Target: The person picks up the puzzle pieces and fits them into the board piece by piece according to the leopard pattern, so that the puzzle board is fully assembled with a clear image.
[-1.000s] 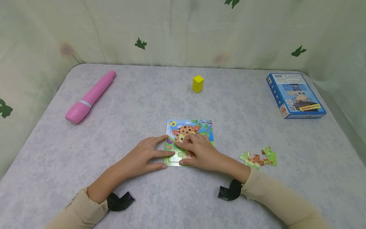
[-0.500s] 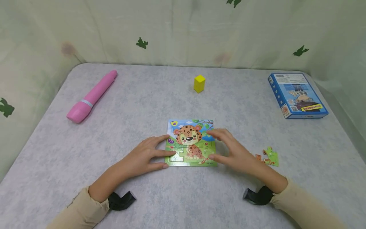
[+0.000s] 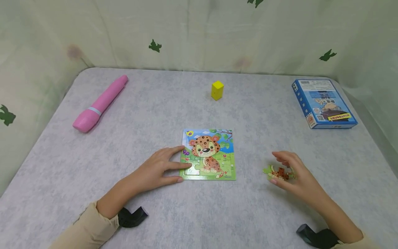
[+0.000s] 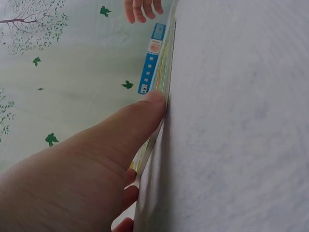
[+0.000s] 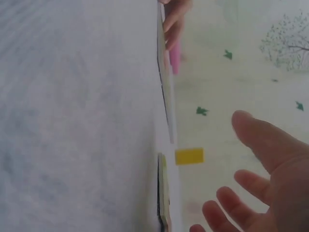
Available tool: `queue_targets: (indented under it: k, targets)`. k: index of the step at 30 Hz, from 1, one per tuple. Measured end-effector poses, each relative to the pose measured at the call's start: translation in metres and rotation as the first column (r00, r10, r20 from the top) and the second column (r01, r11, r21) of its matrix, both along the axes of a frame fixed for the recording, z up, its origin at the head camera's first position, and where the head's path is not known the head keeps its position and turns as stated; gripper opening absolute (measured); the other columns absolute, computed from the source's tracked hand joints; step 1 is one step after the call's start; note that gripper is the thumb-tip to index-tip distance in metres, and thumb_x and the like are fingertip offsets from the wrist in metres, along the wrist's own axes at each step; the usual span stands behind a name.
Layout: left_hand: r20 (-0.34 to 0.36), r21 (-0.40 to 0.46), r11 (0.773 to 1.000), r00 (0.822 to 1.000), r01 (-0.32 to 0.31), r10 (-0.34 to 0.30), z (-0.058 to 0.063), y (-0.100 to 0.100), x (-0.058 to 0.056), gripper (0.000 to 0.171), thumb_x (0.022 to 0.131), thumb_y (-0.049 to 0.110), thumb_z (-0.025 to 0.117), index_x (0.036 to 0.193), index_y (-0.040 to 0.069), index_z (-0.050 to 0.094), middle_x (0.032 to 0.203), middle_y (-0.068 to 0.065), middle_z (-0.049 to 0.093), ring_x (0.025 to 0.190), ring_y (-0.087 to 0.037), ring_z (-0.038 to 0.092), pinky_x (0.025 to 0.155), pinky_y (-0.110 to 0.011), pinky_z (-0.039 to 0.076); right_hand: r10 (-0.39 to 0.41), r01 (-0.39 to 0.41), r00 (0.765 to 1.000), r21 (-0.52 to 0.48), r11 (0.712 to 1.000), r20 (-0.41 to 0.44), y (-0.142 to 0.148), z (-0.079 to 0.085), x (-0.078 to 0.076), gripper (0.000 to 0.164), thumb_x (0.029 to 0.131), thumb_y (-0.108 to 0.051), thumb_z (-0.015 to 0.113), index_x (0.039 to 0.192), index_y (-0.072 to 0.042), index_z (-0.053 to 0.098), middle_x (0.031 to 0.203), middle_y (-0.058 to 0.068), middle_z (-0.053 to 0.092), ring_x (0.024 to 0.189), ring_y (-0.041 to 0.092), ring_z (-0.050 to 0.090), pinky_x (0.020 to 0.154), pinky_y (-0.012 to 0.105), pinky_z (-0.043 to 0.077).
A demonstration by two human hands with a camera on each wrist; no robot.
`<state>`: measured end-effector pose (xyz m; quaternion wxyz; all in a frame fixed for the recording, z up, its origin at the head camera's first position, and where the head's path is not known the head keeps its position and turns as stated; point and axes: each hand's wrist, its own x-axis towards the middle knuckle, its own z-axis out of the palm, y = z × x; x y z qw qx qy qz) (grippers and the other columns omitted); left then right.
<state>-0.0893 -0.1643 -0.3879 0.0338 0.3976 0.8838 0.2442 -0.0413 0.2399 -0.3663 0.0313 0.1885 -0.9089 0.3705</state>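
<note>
A square jigsaw puzzle [image 3: 228, 155] with a spotted leopard cub lies mid-table. Its lower left corner shows a bare pale spot in the picture. My left hand [image 3: 155, 169] rests on the puzzle's left edge with fingers spread, the thumb near the lower corner. In the left wrist view the thumb [image 4: 149, 104] lies along the puzzle's rim. To the right, my right hand [image 3: 300, 176] hovers with parted fingers over several loose jigsaw pieces [image 3: 280, 173], partly covering them. Nothing is between its fingers in the right wrist view, where the pieces [image 5: 163, 193] appear edge-on.
A pink torch-shaped object [image 3: 101, 105] lies at the back left. A yellow block [image 3: 217, 90] stands at the back middle, and a blue box [image 3: 324, 103] lies at the back right. A printed curtain [image 3: 186, 34] hangs behind the table.
My right hand has left the puzzle and moved right to the loose pieces, uncovering the cub picture. The left hand has stayed at the puzzle's left edge.
</note>
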Motion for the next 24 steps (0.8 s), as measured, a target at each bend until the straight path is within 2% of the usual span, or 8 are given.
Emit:
queue_targets:
  k: [4, 10, 16, 24]
  targets:
    - [0.001, 0.005, 1.000, 1.000, 0.002, -0.002, -0.001, 0.000, 0.000, 0.040, 0.081, 0.043, 0.063, 0.118, 0.030, 0.061, 0.142, -0.008, 0.030, 0.127, -0.023, 0.028, 0.100, -0.046, 0.022, 0.005, -0.005, 1.000, 0.009, 1.000, 0.011, 0.012, -0.009, 0.003, 0.071, 0.069, -0.006, 0.077, 0.131, -0.010, 0.043, 0.121, 0.003, 0.045, 0.103, 0.010, 0.041, 0.084, 0.009, 0.031]
    - [0.010, 0.008, 1.000, 1.000, -0.003, 0.003, 0.001, 0.000, 0.000, 0.040, 0.081, 0.043, 0.063, 0.118, 0.030, 0.061, 0.141, -0.008, 0.031, 0.127, -0.023, 0.028, 0.100, -0.046, 0.022, -0.004, -0.002, 0.997, 0.081, 0.997, 0.076, 0.022, -0.012, 0.003, 0.064, 0.073, -0.015, 0.076, 0.129, -0.010, 0.045, 0.119, 0.001, 0.047, 0.103, 0.009, 0.043, 0.083, 0.007, 0.031]
    - [0.016, -0.005, 1.000, 1.000, -0.007, 0.007, 0.001, 0.000, 0.000, 0.040, 0.081, 0.044, 0.063, 0.118, 0.031, 0.061, 0.141, -0.007, 0.031, 0.127, -0.023, 0.028, 0.100, -0.047, 0.022, 0.006, -0.030, 0.993, 0.212, 0.977, 0.116, 0.028, -0.010, 0.003, 0.060, 0.075, -0.024, 0.073, 0.127, -0.008, 0.047, 0.114, 0.004, 0.050, 0.100, 0.017, 0.045, 0.079, 0.024, 0.039]
    - [0.016, 0.001, 1.000, 1.000, -0.004, 0.004, 0.000, 0.000, -0.001, 0.039, 0.081, 0.044, 0.063, 0.118, 0.031, 0.061, 0.141, -0.007, 0.031, 0.127, -0.023, 0.027, 0.100, -0.048, 0.021, 0.066, -0.071, 0.997, 0.237, 0.969, 0.028, 0.026, -0.014, 0.003, 0.052, 0.072, -0.014, 0.075, 0.121, -0.010, 0.056, 0.105, 0.002, 0.053, 0.093, 0.017, 0.045, 0.072, 0.032, 0.039]
